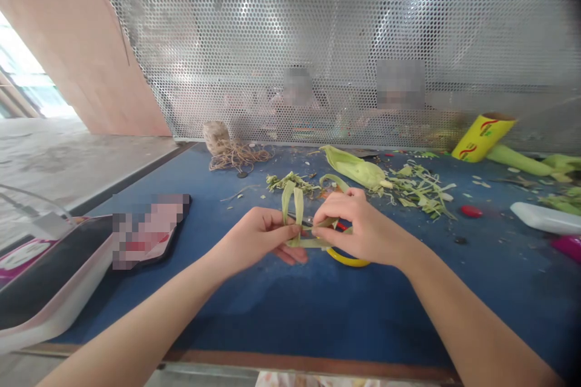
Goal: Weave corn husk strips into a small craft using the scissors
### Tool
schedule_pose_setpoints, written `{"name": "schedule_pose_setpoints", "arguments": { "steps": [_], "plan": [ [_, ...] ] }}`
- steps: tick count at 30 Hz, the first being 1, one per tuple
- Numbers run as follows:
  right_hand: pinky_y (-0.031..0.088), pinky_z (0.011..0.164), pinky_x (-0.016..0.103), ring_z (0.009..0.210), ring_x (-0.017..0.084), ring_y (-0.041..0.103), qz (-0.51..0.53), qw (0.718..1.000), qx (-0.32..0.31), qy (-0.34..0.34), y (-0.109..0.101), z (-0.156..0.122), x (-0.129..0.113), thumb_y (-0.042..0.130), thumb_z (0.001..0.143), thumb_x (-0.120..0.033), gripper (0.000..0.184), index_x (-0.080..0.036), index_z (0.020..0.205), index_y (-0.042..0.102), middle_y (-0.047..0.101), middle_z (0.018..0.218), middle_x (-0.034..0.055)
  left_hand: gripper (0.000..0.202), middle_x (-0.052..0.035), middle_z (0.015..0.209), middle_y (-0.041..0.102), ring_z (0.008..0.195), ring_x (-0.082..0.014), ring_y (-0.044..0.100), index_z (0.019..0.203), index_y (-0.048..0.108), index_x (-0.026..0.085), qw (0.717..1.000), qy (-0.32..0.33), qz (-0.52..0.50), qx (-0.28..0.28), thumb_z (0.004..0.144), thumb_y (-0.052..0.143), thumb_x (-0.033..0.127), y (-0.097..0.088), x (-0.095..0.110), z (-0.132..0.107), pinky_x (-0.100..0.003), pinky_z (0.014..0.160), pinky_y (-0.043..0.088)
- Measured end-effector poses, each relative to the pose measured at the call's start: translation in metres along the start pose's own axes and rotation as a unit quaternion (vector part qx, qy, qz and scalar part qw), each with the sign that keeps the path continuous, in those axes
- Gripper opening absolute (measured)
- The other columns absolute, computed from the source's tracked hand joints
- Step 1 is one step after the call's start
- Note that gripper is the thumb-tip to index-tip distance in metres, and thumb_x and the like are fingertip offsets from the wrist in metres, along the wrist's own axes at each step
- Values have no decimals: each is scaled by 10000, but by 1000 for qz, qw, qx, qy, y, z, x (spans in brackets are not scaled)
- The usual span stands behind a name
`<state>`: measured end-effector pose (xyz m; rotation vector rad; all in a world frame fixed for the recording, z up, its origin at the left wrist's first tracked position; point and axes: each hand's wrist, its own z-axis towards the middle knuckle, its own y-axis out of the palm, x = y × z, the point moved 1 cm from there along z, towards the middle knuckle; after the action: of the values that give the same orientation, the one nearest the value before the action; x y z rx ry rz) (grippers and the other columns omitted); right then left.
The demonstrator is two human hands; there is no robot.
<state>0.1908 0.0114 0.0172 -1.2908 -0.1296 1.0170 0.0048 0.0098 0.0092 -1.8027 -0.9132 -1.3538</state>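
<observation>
Both hands meet over the middle of the blue table top (318,308). My left hand (258,234) pinches pale green leaf strips (293,205) that fold into upright loops. My right hand (358,224) is closed on the other end of the same strips, fingers curled over them. Under the right hand lie scissors with a yellow handle ring (349,260), partly hidden. Just behind the hands lies a corn cob in its green husk (356,169).
Husk scraps (420,190) litter the table right of the cob. A spool of twine (222,144) stands at the back, a yellow roll (482,138) at the right. A white machine (49,302) sits at the left edge. Two people sit behind a perforated metal screen (345,54).
</observation>
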Motion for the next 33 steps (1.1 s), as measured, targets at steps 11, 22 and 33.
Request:
{"name": "schedule_pose_setpoints", "arguments": {
  "steps": [11,22,33],
  "plan": [
    [380,867,250,974,131,529,253,963,-78,-40,1,3,-9,344,872,-166,284,-172,946,618,603,1037,40,129,-28,612,699,617,-177,664,693,595,123,998,18,38,-42,721,580,249,6,-6,0,-269,597,523],
    [391,859,307,930,156,538,206,974,-92,-37,1,1,-7,573,760,-310,358,-281,1116,573,623,1005,4,70,-46,560,681,539,-166,655,647,623,92,992,-23,-65,-109,683,563,82,10,-8,0,-243,517,529],
    [282,924,473,941,213,508,9,996,90,21,5,0,-9,546,779,-362,712,-371,1362,138,600,1081,14,116,-56,533,668,508,-153,647,716,628,80,984,-48,-148,-83,704,616,194,8,-11,4,-222,485,526]
  ]
}}
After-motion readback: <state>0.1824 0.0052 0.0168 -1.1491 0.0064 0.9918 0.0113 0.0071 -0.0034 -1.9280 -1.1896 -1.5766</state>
